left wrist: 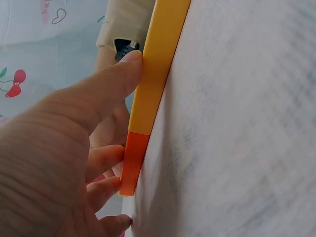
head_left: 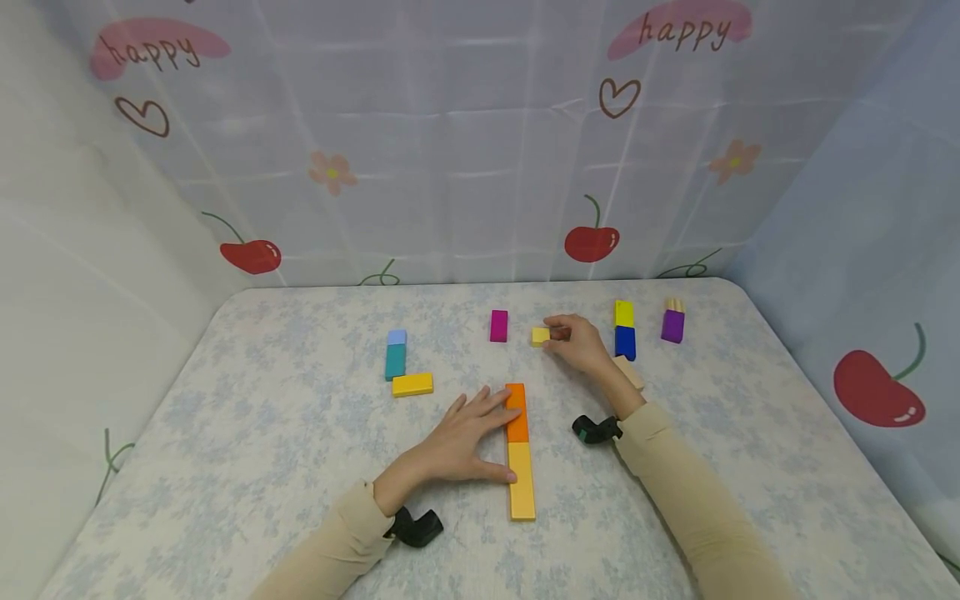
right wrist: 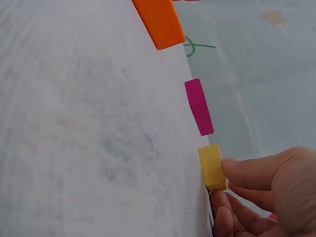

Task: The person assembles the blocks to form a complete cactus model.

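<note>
My left hand (head_left: 465,437) is spread along the left side of a line of two blocks lying end to end. Its fingertips touch the orange block (head_left: 517,421), and the thumb rests against the longer yellow-orange block (head_left: 522,492). Farther back, my right hand (head_left: 581,343) pinches a small pale yellow block (head_left: 540,337) at its right end; the right wrist view shows the thumb on one face of that yellow block (right wrist: 213,168) and fingers curled beneath. A magenta block (head_left: 498,326) stands just left of it.
At the left are a light blue block (head_left: 397,337), a teal block (head_left: 395,362) and a yellow block (head_left: 412,384). To the right are yellow (head_left: 624,313) and dark blue (head_left: 626,342) blocks, a purple block (head_left: 672,326), and a beige block (head_left: 628,372) partly behind the right forearm.
</note>
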The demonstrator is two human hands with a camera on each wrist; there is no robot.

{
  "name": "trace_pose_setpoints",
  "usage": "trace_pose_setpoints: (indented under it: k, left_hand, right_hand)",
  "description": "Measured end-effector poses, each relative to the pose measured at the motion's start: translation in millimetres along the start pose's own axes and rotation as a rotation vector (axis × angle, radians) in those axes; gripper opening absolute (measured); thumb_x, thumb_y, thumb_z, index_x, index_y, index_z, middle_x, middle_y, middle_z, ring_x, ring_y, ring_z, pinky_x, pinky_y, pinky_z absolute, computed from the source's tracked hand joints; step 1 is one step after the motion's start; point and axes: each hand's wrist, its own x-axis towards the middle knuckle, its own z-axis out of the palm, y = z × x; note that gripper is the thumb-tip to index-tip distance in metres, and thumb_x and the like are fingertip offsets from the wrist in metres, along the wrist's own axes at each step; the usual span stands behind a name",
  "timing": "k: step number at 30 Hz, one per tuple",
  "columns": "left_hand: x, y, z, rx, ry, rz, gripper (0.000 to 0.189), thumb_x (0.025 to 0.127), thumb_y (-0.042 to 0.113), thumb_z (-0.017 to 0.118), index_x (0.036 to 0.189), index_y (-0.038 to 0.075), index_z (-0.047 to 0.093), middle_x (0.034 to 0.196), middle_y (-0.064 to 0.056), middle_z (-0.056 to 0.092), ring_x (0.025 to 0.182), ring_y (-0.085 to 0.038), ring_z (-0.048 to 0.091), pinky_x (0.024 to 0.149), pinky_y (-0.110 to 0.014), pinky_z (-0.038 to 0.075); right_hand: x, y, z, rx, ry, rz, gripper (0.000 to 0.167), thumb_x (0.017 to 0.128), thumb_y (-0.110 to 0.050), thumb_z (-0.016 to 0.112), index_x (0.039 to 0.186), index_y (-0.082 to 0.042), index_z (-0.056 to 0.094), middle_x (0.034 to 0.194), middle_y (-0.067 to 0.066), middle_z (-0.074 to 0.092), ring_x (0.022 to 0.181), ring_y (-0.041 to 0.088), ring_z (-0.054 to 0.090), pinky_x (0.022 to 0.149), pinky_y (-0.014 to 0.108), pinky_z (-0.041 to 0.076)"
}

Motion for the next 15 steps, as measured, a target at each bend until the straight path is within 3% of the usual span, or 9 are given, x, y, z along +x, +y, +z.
trace_pose_setpoints:
  k: [15]
  left_hand:
    - [0.9, -3.8, 2.3, 0.008, 0.009, 0.004, 0.086, 0.078, 0.06, 0.073, 0.15, 0.024, 0.042, 0.164, 0.002, 0.018, 0.153, -0.028, 0.008, 0.121, -0.057, 0.005]
  right_hand:
    - [-0.3, 0.5, 0.5, -0.014, 0.018, -0.037, 0.034, 0.093, -0.008, 0.065, 0.125, 0.0, 0.064, 0.114, 0.019, 0.062, 0.096, 0.028, 0.055, 0.085, 0.033, 0.05]
